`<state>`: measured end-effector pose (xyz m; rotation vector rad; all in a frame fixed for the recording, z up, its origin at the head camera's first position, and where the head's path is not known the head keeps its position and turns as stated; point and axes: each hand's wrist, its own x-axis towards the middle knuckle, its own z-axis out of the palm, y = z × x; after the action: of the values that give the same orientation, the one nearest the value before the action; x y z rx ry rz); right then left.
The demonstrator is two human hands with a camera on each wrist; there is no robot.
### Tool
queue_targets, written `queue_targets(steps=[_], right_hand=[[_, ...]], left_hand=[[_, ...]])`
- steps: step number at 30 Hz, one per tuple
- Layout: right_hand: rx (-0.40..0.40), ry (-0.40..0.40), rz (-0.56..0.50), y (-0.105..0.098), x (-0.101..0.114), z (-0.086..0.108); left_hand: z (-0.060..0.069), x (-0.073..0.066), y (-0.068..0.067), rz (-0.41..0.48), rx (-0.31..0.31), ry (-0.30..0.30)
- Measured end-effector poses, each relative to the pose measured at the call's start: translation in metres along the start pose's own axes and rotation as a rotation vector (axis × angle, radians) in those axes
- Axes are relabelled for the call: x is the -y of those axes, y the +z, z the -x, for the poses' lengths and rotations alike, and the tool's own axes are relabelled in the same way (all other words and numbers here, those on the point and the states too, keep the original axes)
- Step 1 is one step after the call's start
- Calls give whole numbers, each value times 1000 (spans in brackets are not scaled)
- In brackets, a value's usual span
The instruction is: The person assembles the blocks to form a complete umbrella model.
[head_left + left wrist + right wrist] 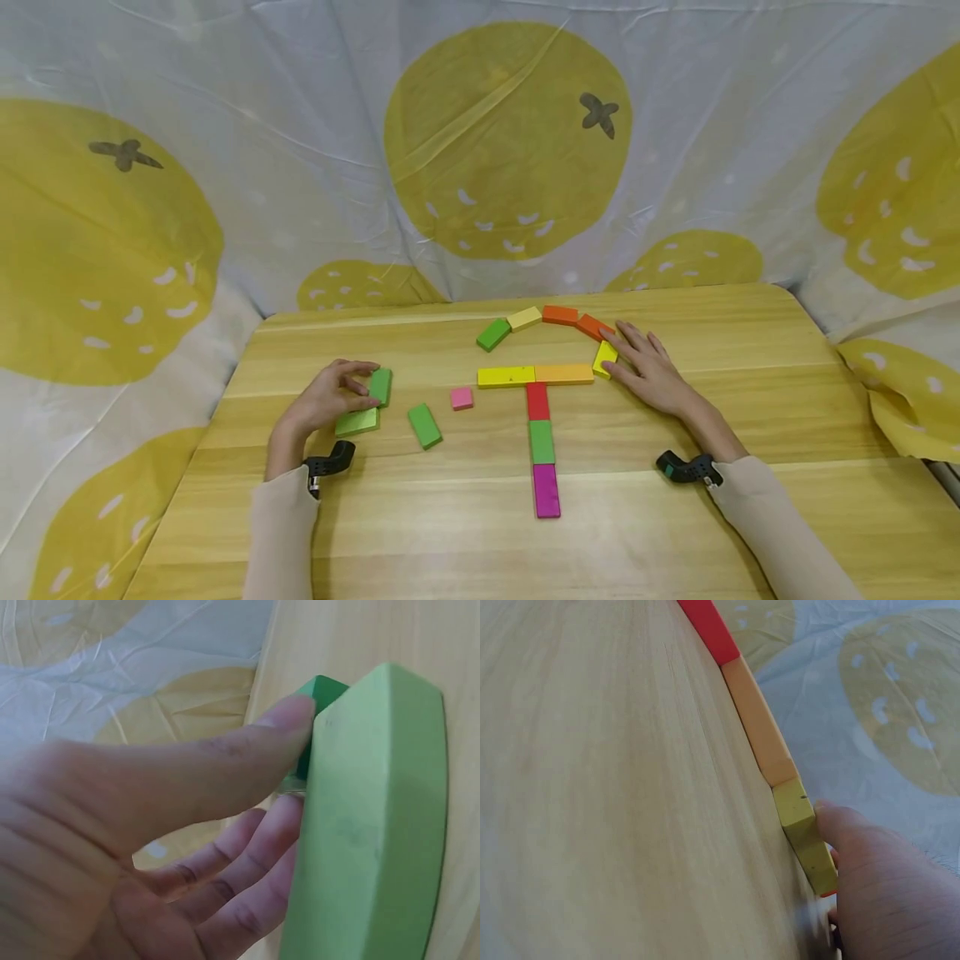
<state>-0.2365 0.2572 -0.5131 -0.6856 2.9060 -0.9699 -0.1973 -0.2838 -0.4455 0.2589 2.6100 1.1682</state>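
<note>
My left hand pinches a green block by its ends, thumb at the near end and forefinger at the far one. Just under the thumb lies a light green block, large in the left wrist view. At the right, my other hand holds a short yellow block between thumb and forefinger; the right wrist view shows the thumb against this block. The yellow block ends a curved row of orange-red, pale yellow and green blocks.
Below the curve runs a yellow and orange bar. A red, green and purple column extends toward me. A loose green block and a pink cube lie on the wooden table.
</note>
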Motion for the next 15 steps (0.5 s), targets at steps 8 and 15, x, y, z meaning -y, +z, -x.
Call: queue_targets(steps=[8,15], right_hand=[[-1,-3,-4,0,1,-1],[-5,-2,0,0,4,1]], left_hand=[[-4,-2,5,-17,-26,0],[-8,-2,10,-10,-54,65]])
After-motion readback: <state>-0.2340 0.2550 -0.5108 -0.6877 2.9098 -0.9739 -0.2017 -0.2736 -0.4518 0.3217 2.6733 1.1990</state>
